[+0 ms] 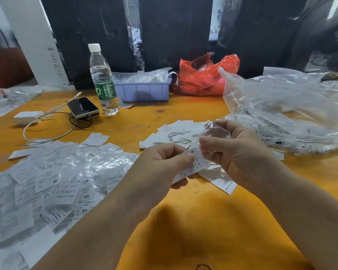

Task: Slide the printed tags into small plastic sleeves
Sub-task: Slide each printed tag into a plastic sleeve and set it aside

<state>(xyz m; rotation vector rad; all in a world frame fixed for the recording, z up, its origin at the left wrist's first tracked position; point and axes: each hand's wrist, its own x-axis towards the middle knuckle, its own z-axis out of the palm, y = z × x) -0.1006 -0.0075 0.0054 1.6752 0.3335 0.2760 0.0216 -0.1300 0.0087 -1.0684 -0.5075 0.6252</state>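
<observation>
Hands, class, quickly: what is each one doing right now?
Left hand: pinching a white printed paper tag.
Right hand: pinching a small clear plastic sleeve, at the tag's top end.

Table [183, 221]: orange-yellow top, carries everything listed.
Water bottle [103, 78]: clear plastic, white cap, green label, upright, just left of the tray; water low in it.
Tray [144, 91]: lavender plastic bin at the far edge.
Red bag [205, 75]: crumpled red plastic, right of the tray, touching or nearly so.
Phone [83, 107]: dark screen up, left of the bottle, a black cable at its near end.
Charger [27, 117]: white block, left of the phone.
White cable [47, 131]: loops across the table between charger and phone.
White post [35, 41]: leaning upright behind, handwritten marks on it.
Fan [328, 55]: dark grille, far right, behind the table.
</observation>
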